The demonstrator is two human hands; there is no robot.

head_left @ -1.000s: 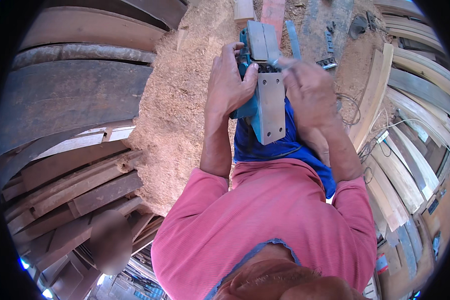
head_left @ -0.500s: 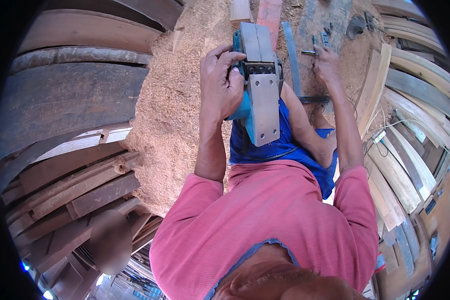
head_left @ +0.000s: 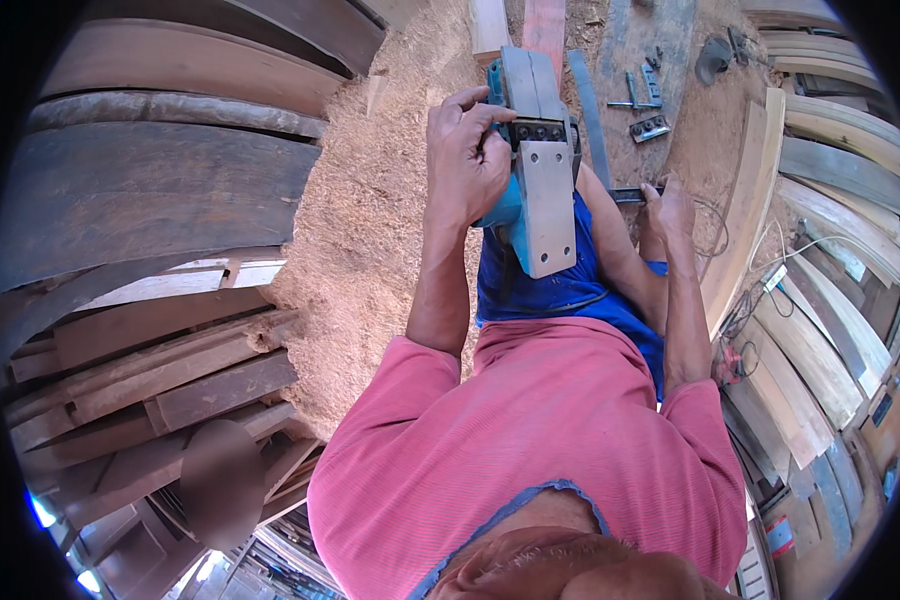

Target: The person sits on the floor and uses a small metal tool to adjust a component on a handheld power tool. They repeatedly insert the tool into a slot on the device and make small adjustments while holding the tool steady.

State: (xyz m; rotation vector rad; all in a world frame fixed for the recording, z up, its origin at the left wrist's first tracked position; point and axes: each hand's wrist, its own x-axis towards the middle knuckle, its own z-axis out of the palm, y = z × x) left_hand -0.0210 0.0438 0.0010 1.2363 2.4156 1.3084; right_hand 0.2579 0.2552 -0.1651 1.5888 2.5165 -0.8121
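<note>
My left hand [head_left: 467, 155] is closed on the side of a teal electric planer [head_left: 548, 205], held upside down above my lap. The planer's metal sole plates face up, with the bolted cutter drum showing between them. My right hand [head_left: 670, 212] has its fingers closed at the end of a dark bar-shaped tool [head_left: 627, 195] beside my leg; its exact kind is unclear. Beyond that hand, a metal blade holder with bolts [head_left: 650, 128] lies on a dusty board [head_left: 625, 50]. A small metal piece [head_left: 651, 86] and a thin rod-like tool [head_left: 625, 104] lie close by.
Wood shavings [head_left: 360, 220] cover the floor. Dark planks [head_left: 150, 200] are stacked at the left, paler boards [head_left: 830, 250] at the right. A grey metal strip [head_left: 588, 110] lies past the planer. A cable [head_left: 760, 275] runs among the right-hand boards.
My right hand has left the thin rod on the board and come back toward me to the dark bar-shaped tool. The bolted blade holder is now uncovered. My left hand still holds the planer.
</note>
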